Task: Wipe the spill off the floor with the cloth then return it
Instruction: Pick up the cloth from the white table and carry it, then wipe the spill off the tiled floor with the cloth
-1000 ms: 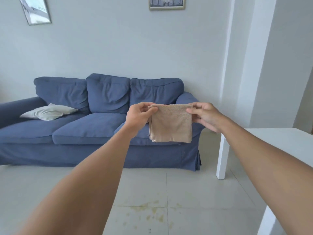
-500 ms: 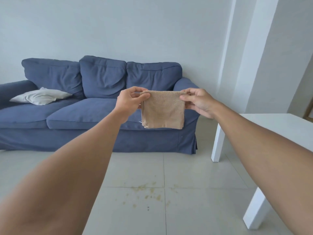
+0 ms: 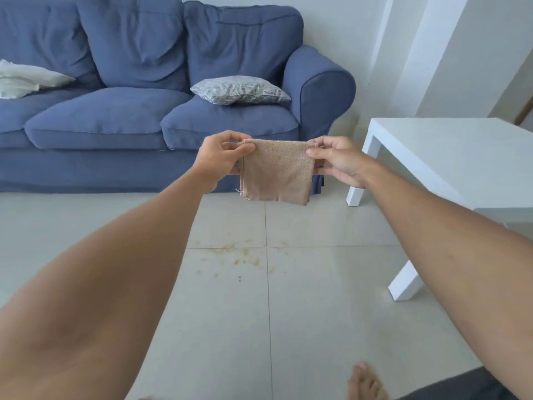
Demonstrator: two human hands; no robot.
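Note:
A folded tan cloth [image 3: 277,171] hangs in front of me at arm's length, held by its two top corners. My left hand [image 3: 219,161] pinches the left corner and my right hand [image 3: 337,160] pinches the right corner. Below the cloth, yellowish spill spots [image 3: 236,258] are scattered on the pale floor tiles around a grout crossing. The cloth is well above the floor and does not touch the spill.
A blue sofa [image 3: 144,111] with a grey patterned cushion [image 3: 239,89] and a white cushion [image 3: 26,79] stands behind the spill. A white low table [image 3: 450,157] stands at the right, its near leg [image 3: 403,284] close to the spill. My bare foot [image 3: 366,382] shows at the bottom.
My view has tilted down, so more floor, the spill and my foot now show. Both hands keep the same pinch on the cloth's top corners.

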